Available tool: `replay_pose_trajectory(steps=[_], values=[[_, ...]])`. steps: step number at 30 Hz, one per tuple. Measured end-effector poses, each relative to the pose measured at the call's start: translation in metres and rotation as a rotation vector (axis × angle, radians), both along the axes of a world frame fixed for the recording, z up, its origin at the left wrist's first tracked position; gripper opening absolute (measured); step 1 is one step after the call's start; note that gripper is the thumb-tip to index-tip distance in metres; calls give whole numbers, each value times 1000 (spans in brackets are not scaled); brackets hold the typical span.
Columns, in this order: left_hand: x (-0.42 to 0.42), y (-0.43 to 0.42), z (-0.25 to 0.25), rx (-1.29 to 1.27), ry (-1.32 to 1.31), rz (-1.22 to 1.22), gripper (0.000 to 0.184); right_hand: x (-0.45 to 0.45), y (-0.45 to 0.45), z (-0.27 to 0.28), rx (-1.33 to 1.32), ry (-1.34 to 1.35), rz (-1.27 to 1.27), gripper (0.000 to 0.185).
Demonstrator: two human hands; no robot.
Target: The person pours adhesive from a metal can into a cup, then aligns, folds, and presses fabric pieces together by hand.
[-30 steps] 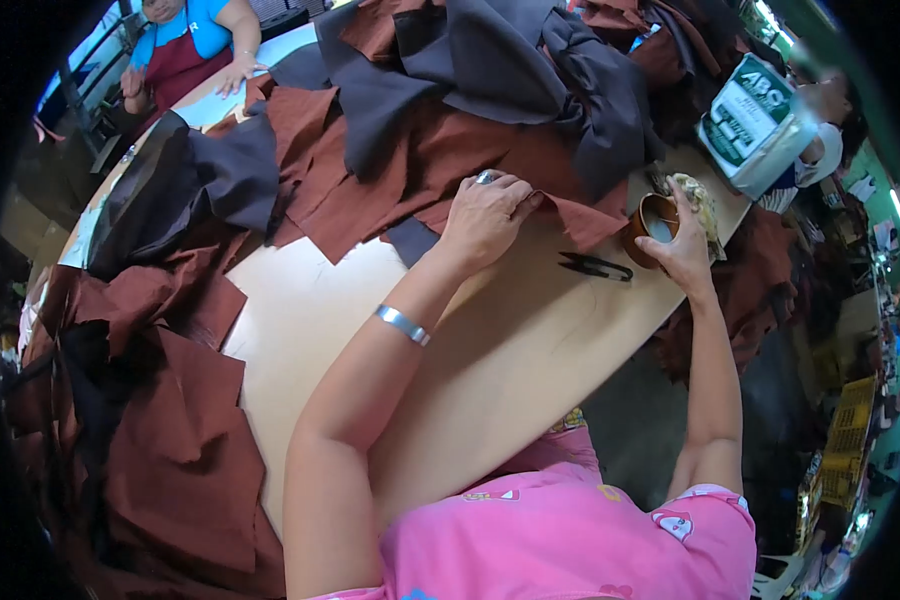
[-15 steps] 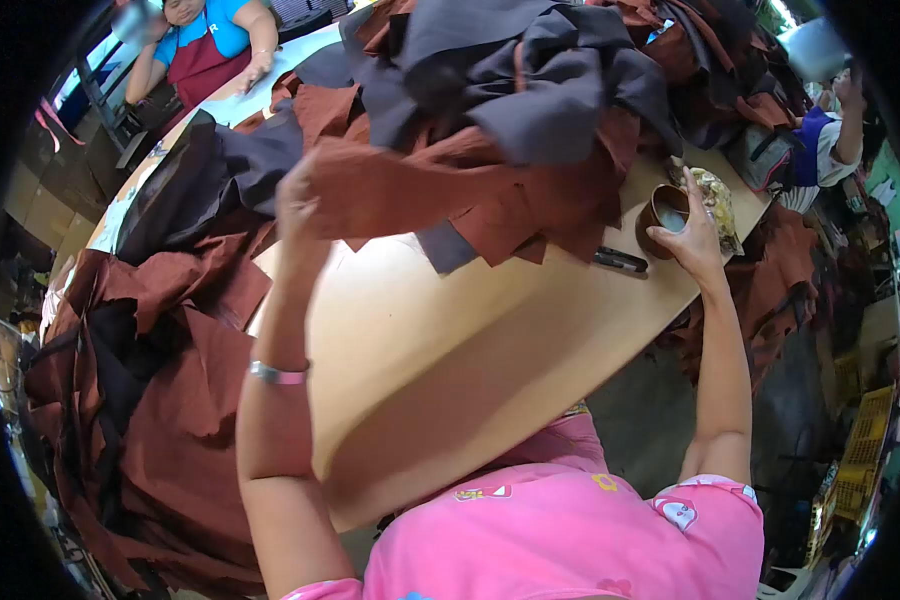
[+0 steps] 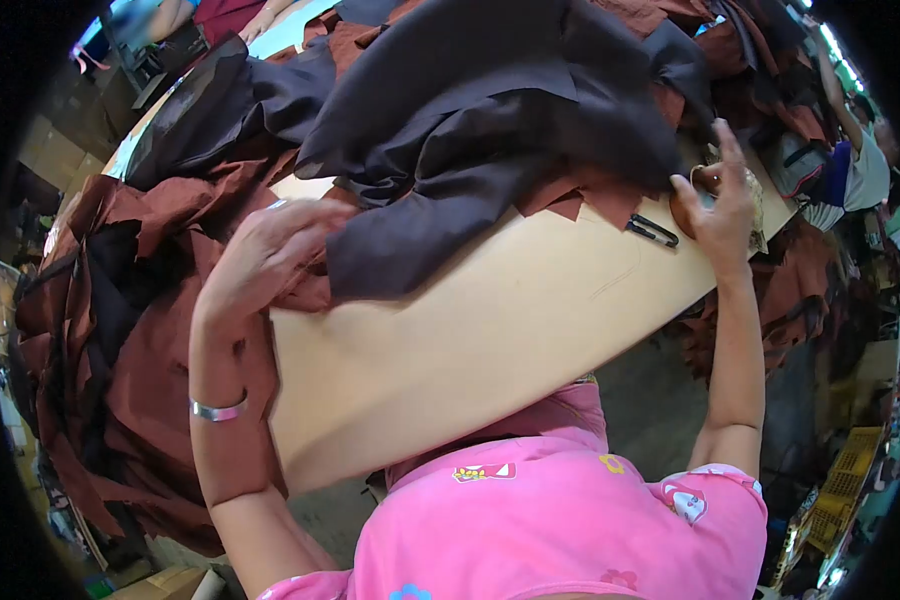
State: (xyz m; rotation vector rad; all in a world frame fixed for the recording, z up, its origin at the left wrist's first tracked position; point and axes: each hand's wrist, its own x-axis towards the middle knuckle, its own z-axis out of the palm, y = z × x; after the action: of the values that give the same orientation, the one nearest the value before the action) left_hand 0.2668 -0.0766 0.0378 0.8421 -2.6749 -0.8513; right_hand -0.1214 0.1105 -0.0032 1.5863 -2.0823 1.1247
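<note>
Over the pale table (image 3: 420,370), my left hand (image 3: 280,250) has its fingers stretched out beside the near left edge of a large dark cloth (image 3: 470,130). Rust-brown cloth (image 3: 305,285) lies under and beside those fingers. My right hand (image 3: 727,205) is round a brown cup (image 3: 684,212) at the table's right side, thumb by the rim and a finger pointing up; the hand hides much of the cup. Small black thread snips (image 3: 653,231) lie to the left of the cup.
Rust-brown and dark cloth (image 3: 185,360) hangs over the table's left edge. More cloth is heaped along the far side. A person's arm (image 3: 262,20) rests at the far left edge, and another person (image 3: 865,165) is at the right. Yellow crates (image 3: 845,480) stand lower right.
My left hand swept left with a rust-brown piece, then came to the dark cloth's edge. The dark cloth now spreads nearer and further left. My right hand has stayed at the cup.
</note>
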Motion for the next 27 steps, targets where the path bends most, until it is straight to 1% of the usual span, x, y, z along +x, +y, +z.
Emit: replay_pose_trajectory(steps=[1,2,3,5,6,8,9,10,11,12,13,15,16,17,18,19,20,21,22,24,26,27], values=[[-15,-3,0,-23,28,-87,27,14,-10,4,52,-74,55,80],[-26,-5,0,-46,57,-182,31,22,-21,4,71,-44,97,81],[-36,-6,-5,-184,0,-160,35,30,-33,5,90,-14,140,82],[-67,-15,-25,-479,-69,-130,43,32,-65,-7,58,150,159,87],[-81,-22,-34,-484,-46,-101,49,33,-80,-14,48,174,153,90],[-96,-39,-53,-486,-32,-37,61,29,-107,-27,162,-134,143,89],[-100,-45,-65,-559,36,-46,50,27,-119,-29,158,-132,126,85],[-101,-53,-75,-517,26,-55,42,24,-130,-31,154,-134,115,81],[-101,-62,-84,-474,13,-59,34,20,-144,-33,118,-180,143,71],[-101,-65,-87,-429,-5,-61,27,21,-155,-26,63,-118,148,68],[-99,-63,-87,-455,18,-45,23,22,-167,-14,8,-53,158,66],[-87,-40,-69,-506,59,-16,18,30,-195,14,-138,68,226,63],[-82,-27,-61,-612,62,-2,14,36,-211,32,-234,131,279,63],[-78,-16,-54,-717,116,-24,12,47,-224,50,-267,161,353,62],[-73,-5,-44,-763,109,-69,10,60,-239,69,-300,191,428,62],[-71,7,-31,-767,112,-106,8,82,-254,82,-395,144,539,60],[-72,16,-20,-771,114,-143,11,104,-269,96,-486,103,657,59],[-76,17,-12,-773,143,-120,13,126,-283,109,-570,73,775,58],[-82,17,-5,-775,174,-93,16,140,-293,118,-597,232,731,53],[-91,9,-4,-753,192,-38,20,155,-288,130,-438,263,697,53],[-102,-20,-19,-712,192,25,24,155,-278,120,-480,259,734,52],[-105,-39,-35,-696,223,32,24,154,-272,111,-499,257,753,52]])
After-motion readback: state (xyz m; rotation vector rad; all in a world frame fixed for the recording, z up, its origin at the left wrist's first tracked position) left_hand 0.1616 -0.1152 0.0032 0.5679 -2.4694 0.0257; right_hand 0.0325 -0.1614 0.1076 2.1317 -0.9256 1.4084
